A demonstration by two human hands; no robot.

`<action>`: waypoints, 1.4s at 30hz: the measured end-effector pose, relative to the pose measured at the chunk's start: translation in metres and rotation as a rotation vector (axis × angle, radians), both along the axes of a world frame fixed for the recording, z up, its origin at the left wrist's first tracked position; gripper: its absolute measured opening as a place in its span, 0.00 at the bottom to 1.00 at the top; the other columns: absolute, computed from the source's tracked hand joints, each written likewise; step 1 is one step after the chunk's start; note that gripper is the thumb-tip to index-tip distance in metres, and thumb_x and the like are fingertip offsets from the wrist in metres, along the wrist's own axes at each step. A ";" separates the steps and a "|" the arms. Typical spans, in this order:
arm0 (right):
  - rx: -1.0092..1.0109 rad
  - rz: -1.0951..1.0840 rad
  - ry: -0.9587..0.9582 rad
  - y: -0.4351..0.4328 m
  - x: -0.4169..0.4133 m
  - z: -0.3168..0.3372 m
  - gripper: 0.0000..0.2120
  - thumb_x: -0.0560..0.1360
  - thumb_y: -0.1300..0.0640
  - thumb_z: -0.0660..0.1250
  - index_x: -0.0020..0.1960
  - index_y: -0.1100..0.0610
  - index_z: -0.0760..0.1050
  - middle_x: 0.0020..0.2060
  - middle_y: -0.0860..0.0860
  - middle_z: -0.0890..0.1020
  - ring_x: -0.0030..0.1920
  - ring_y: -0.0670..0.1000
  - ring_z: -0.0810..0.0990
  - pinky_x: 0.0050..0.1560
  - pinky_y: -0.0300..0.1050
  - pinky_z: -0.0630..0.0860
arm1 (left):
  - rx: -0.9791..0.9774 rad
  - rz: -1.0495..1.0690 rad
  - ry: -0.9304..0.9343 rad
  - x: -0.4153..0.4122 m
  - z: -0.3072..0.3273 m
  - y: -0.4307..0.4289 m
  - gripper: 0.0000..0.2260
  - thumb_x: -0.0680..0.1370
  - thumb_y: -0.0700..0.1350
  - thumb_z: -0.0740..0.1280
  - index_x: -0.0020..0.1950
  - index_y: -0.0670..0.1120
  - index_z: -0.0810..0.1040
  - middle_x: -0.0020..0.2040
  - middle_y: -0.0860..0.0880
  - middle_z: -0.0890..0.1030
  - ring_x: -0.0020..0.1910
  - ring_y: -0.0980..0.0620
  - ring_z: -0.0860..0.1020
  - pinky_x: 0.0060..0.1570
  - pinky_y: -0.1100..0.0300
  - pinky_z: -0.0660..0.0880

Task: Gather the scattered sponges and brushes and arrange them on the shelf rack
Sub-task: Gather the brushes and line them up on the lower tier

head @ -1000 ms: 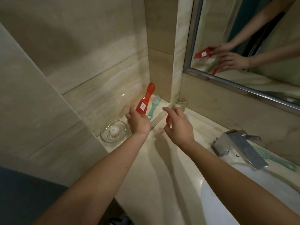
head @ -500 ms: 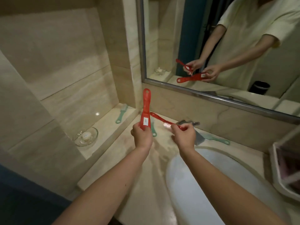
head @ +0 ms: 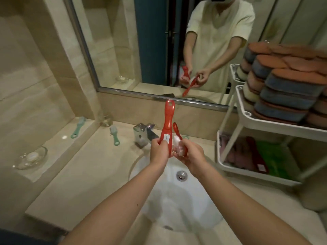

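Note:
My left hand point(head: 158, 151) grips a large red brush point(head: 168, 121) upright by its lower end, a white label on it. My right hand point(head: 190, 153) holds a smaller red brush point(head: 176, 131) with white bristles right beside the first. Both hands are over the white sink point(head: 180, 200). One green brush point(head: 78, 127) lies on the raised ledge at left and another green brush point(head: 114, 135) on the counter near the tap. The white shelf rack point(head: 247, 114) stands at right, its upper tier stacked with several sponges point(head: 286, 89).
A chrome tap point(head: 143, 135) stands behind the hands. A glass soap dish point(head: 31, 157) sits on the left ledge and a small glass point(head: 106, 119) in the corner. The rack's lower tier holds red and green cloths point(head: 263, 156). A mirror point(head: 159, 41) spans the wall.
Both hands carried the red brushes from the left corner rightward to over the sink and brought them together. The view swung right, revealing the shelf rack.

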State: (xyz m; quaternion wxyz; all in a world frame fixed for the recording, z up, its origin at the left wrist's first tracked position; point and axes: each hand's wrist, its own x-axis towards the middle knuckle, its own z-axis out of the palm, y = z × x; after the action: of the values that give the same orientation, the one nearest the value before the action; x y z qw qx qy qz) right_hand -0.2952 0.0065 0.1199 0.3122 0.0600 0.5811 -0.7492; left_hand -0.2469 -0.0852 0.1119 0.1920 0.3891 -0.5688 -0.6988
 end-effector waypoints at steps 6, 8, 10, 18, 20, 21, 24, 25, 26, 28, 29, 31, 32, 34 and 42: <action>0.051 -0.031 -0.003 0.074 -0.010 -0.017 0.06 0.69 0.63 0.67 0.46 0.62 0.77 0.31 0.55 0.81 0.37 0.53 0.82 0.41 0.46 0.82 | 0.001 -0.098 -0.053 -0.005 -0.015 0.071 0.09 0.77 0.40 0.57 0.55 0.43 0.72 0.43 0.43 0.78 0.36 0.47 0.78 0.41 0.51 0.79; 0.070 -0.036 0.006 0.096 -0.010 -0.024 0.08 0.69 0.62 0.67 0.47 0.62 0.78 0.34 0.56 0.83 0.39 0.52 0.84 0.40 0.45 0.81 | 0.011 -0.121 -0.067 -0.003 -0.021 0.093 0.07 0.78 0.41 0.57 0.55 0.43 0.71 0.41 0.44 0.78 0.33 0.49 0.76 0.38 0.54 0.77; 0.091 -0.034 0.015 0.117 -0.008 -0.031 0.09 0.69 0.61 0.68 0.48 0.60 0.79 0.36 0.55 0.84 0.40 0.51 0.85 0.40 0.44 0.81 | 0.018 -0.136 -0.081 0.000 -0.029 0.113 0.06 0.79 0.41 0.57 0.55 0.44 0.70 0.41 0.44 0.78 0.34 0.49 0.76 0.36 0.55 0.78; 0.186 -0.033 0.063 0.185 0.000 -0.053 0.06 0.69 0.59 0.69 0.45 0.59 0.76 0.32 0.53 0.81 0.36 0.51 0.79 0.33 0.41 0.77 | 0.037 -0.196 -0.150 0.015 -0.060 0.180 0.05 0.79 0.39 0.56 0.52 0.44 0.70 0.43 0.44 0.77 0.36 0.48 0.77 0.43 0.51 0.80; 0.220 -0.037 0.081 0.199 -0.001 -0.055 0.06 0.69 0.59 0.69 0.45 0.59 0.75 0.32 0.52 0.80 0.36 0.50 0.78 0.33 0.41 0.76 | 0.041 -0.220 -0.158 0.016 -0.066 0.192 0.04 0.79 0.39 0.56 0.50 0.44 0.70 0.41 0.45 0.76 0.36 0.48 0.76 0.44 0.50 0.80; 0.244 -0.040 0.090 0.206 -0.001 -0.056 0.05 0.70 0.59 0.68 0.45 0.59 0.75 0.32 0.51 0.80 0.36 0.50 0.78 0.34 0.41 0.75 | 0.043 -0.237 -0.164 0.016 -0.069 0.198 0.05 0.79 0.39 0.56 0.52 0.44 0.70 0.41 0.45 0.76 0.37 0.48 0.76 0.45 0.50 0.80; 0.300 -0.046 0.118 0.228 -0.003 -0.057 0.03 0.70 0.60 0.66 0.43 0.58 0.74 0.33 0.52 0.79 0.36 0.49 0.77 0.35 0.42 0.73 | 0.034 -0.292 -0.185 0.012 -0.074 0.215 0.05 0.79 0.40 0.57 0.54 0.44 0.69 0.45 0.44 0.77 0.40 0.47 0.78 0.46 0.50 0.80; 0.304 -0.052 0.119 0.235 -0.004 -0.057 0.01 0.70 0.60 0.65 0.41 0.57 0.73 0.33 0.52 0.78 0.35 0.48 0.76 0.34 0.42 0.71 | 0.026 -0.313 -0.192 0.010 -0.075 0.221 0.05 0.79 0.40 0.57 0.54 0.45 0.69 0.46 0.44 0.77 0.41 0.47 0.78 0.47 0.49 0.81; 0.307 -0.062 0.120 0.242 -0.005 -0.057 0.01 0.69 0.61 0.65 0.40 0.57 0.73 0.32 0.52 0.77 0.33 0.48 0.75 0.33 0.42 0.70 | 0.022 -0.329 -0.198 0.007 -0.075 0.227 0.04 0.79 0.40 0.58 0.53 0.46 0.69 0.47 0.44 0.77 0.42 0.46 0.78 0.48 0.48 0.80; 0.323 -0.089 0.126 0.255 -0.009 -0.056 0.01 0.69 0.62 0.64 0.40 0.57 0.72 0.33 0.53 0.77 0.33 0.49 0.74 0.32 0.42 0.68 | 0.013 -0.352 -0.203 0.002 -0.076 0.237 0.05 0.78 0.40 0.58 0.53 0.46 0.69 0.47 0.43 0.77 0.42 0.45 0.78 0.47 0.47 0.80; 0.332 -0.108 0.131 0.261 -0.010 -0.056 0.01 0.69 0.62 0.64 0.40 0.58 0.73 0.33 0.53 0.77 0.34 0.49 0.74 0.32 0.42 0.68 | 0.008 -0.362 -0.203 -0.002 -0.075 0.241 0.06 0.78 0.40 0.58 0.54 0.45 0.69 0.48 0.42 0.77 0.42 0.45 0.78 0.45 0.49 0.79; 0.330 -0.149 0.139 0.271 -0.013 -0.056 0.01 0.70 0.62 0.64 0.41 0.58 0.73 0.33 0.54 0.77 0.34 0.50 0.74 0.31 0.42 0.68 | 0.000 -0.388 -0.205 -0.009 -0.073 0.250 0.08 0.79 0.42 0.58 0.57 0.45 0.69 0.50 0.42 0.77 0.46 0.44 0.79 0.42 0.52 0.78; 0.320 -0.174 0.138 0.276 -0.015 -0.056 0.00 0.71 0.62 0.64 0.42 0.59 0.74 0.33 0.54 0.77 0.34 0.50 0.74 0.31 0.42 0.68 | -0.004 -0.403 -0.208 -0.012 -0.072 0.254 0.08 0.79 0.43 0.58 0.58 0.45 0.68 0.52 0.42 0.77 0.49 0.43 0.79 0.44 0.52 0.78; 0.307 -0.236 0.128 0.283 -0.020 -0.055 0.04 0.73 0.60 0.65 0.46 0.60 0.75 0.36 0.54 0.79 0.34 0.49 0.76 0.32 0.42 0.69 | 0.004 -0.425 -0.204 -0.022 -0.067 0.260 0.09 0.80 0.44 0.57 0.59 0.46 0.67 0.54 0.41 0.76 0.54 0.40 0.78 0.50 0.48 0.79; 0.250 -0.422 0.117 0.294 -0.054 -0.038 0.03 0.74 0.60 0.63 0.43 0.58 0.75 0.36 0.54 0.76 0.34 0.49 0.71 0.32 0.43 0.68 | 0.007 -0.515 -0.157 -0.074 -0.042 0.272 0.17 0.82 0.44 0.52 0.68 0.39 0.66 0.53 0.38 0.76 0.50 0.41 0.77 0.49 0.49 0.76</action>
State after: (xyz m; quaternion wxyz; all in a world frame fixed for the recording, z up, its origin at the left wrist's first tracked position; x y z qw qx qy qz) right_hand -0.3491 0.3007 0.0822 0.1048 0.1743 0.6608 -0.7224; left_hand -0.3214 0.1863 0.0700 -0.0382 0.2851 -0.6597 -0.6943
